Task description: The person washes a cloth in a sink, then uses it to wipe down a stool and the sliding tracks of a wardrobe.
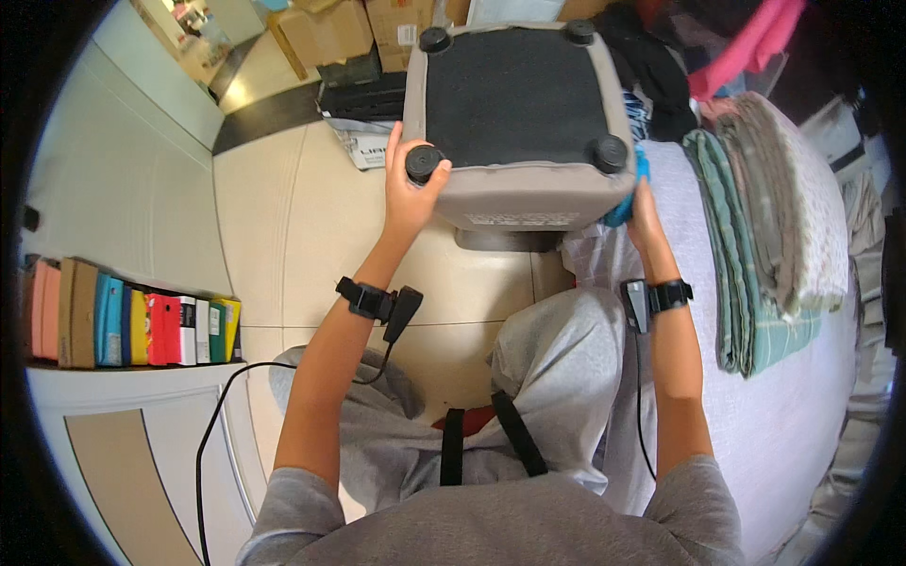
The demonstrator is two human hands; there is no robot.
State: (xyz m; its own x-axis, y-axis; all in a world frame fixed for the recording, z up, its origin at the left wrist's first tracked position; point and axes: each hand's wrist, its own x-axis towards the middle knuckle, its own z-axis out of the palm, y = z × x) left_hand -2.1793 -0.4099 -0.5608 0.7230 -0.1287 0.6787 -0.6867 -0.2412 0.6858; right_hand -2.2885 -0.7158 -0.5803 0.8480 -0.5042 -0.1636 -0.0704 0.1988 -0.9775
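Observation:
An upholstered ottoman stool (pixel 524 194) in grey-beige is tipped so that its black fabric underside (pixel 513 95) faces me. Round black feet stand at its corners. My left hand (pixel 410 187) grips the near left corner, with thumb and fingers around a black foot (pixel 425 163). At the near right corner, my right hand (pixel 644 218) holds a bright blue cloth (pixel 621 210) against the ottoman's side. Most of the cloth and some of the right fingers are hidden. Pale writing marks the near side panel. A dark, low object (pixel 506 240) shows below the ottoman.
A bed (pixel 771 439) on the right bears folded green bedding (pixel 729 262) and a folded patterned quilt (pixel 800 205). Cardboard boxes (pixel 325 35) stand behind. Binders and books (pixel 113 318) line a shelf at left. Black cables (pixel 200 460) trail from both wrist devices.

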